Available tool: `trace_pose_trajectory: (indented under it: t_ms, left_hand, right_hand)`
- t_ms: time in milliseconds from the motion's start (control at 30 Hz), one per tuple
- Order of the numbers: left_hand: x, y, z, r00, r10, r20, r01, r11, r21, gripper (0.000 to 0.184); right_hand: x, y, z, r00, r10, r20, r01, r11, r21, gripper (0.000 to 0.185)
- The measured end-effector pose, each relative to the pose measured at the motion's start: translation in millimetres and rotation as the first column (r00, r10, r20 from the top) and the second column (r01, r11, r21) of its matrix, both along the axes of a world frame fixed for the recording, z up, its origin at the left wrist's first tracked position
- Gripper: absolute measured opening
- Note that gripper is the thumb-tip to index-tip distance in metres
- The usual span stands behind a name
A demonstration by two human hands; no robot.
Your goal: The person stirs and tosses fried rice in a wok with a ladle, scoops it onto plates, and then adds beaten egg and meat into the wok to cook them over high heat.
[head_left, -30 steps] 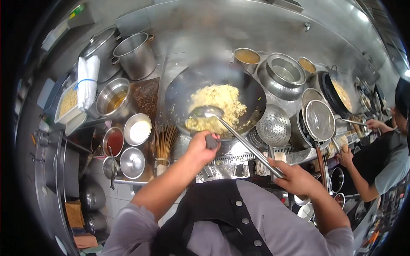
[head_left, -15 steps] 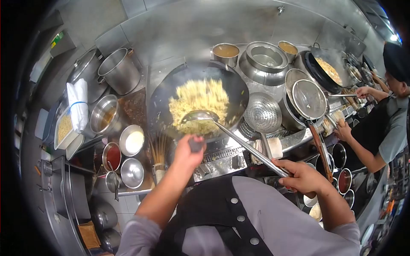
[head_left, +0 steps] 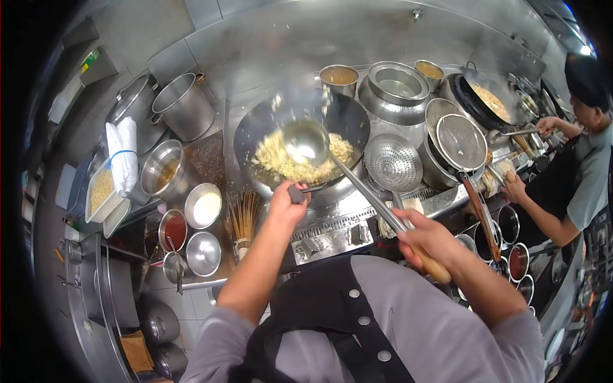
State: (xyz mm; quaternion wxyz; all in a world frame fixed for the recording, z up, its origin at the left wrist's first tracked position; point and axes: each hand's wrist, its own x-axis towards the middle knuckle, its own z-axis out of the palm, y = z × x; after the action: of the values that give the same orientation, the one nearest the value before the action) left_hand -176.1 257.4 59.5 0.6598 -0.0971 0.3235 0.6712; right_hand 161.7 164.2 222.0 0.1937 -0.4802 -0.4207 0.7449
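A large dark wok (head_left: 246, 131) sits on the range, with my left hand (head_left: 285, 205) closed around a dark grip at its near rim. Pale yellow fried rice (head_left: 274, 163) steams inside, and a few bits of it are in the air near the far rim. My right hand (head_left: 424, 239) is wrapped around the wooden-ended handle of a ladle (head_left: 306, 142). The ladle's bowl hangs over the rice and hides part of it; I cannot tell whether it touches.
Right of the wok lie a perforated strainer (head_left: 393, 159) and a mesh skimmer (head_left: 461, 142) over a pot. Bowls of red sauce (head_left: 172, 230) and white seasoning (head_left: 207, 207) stand left, by a bamboo brush (head_left: 242, 217). A co-worker (head_left: 578, 166) stirs another wok (head_left: 488, 102) at right.
The rice has dropped back lower in the wok and spread, with bits flying at the back. The ladle's bowl has risen and turned, and my right hand has shifted down and slightly left.
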Motion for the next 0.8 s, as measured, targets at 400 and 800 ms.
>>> trace_pose_trajectory:
  t_ms: [400, 800]
  left_hand:
    - [1.0, -32.4, 29.2, 1.0, -0.027, 0.008, 0.027, 0.999, 0.021, 0.008]
    - [0.2, -71.7, 21.1, 0.997, -0.012, 0.076, 0.007, 0.998, 0.064, 0.009]
  right_hand:
    - [-6.0, -6.1, 21.1, 0.998, 0.022, -0.054, -0.017, 0.996, 0.084, 0.06]
    - [2.9, -4.0, 24.3, 0.998, 0.029, -0.047, -0.021, 0.988, 0.153, 0.057]
